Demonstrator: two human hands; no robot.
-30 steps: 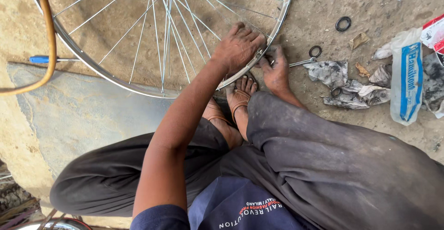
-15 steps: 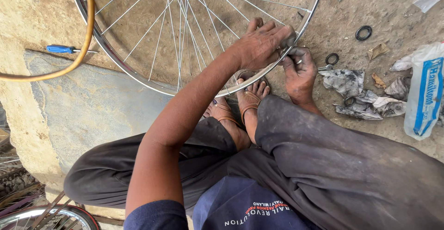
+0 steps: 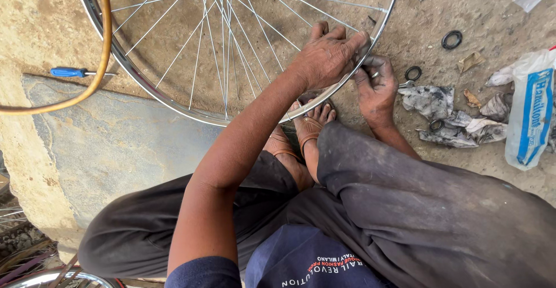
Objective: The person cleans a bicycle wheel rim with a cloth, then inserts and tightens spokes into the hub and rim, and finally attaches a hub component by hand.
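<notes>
- Gripping the bicycle wheel [image 3: 231, 50] at its rim is my left hand [image 3: 327, 56], fingers curled over the metal on the side of the wheel nearest my feet [image 3: 310, 127]; if that hold loosens, I judge the whole wheel could swing or tip on the dirt ground [image 3: 463, 4] and pull out of line.
- The wheel lies almost flat ahead of me, its near edge just above my toes, so a sudden drop of the rim would land on them.
- My right hand [image 3: 376, 88] sits just outside the rim, touching it beside my left hand, fingers pinched narrow around a small metal tool [image 3: 405, 84]; I cannot tell exactly what its tip meets, since my fingers hide it.
- My hands look greasy, so the tool could slip off, I think, and my knuckles would hit the rim or a spoke.
- The orange hose [image 3: 101, 45] crosses the far left side of the wheel; if the wheel turns, it could snag there.
- The crumpled rags [image 3: 434, 100] lie to the right of the wheel, just beside my right hand, near enough to catch under my wrist.
- The blue-handled screwdriver [image 3: 72, 72] rests left of the wheel, well apart from both hands.
- Small black rings [image 3: 452, 39] lie loose right of the wheel; a sweep of my hand could scatter them into the dust.
</notes>
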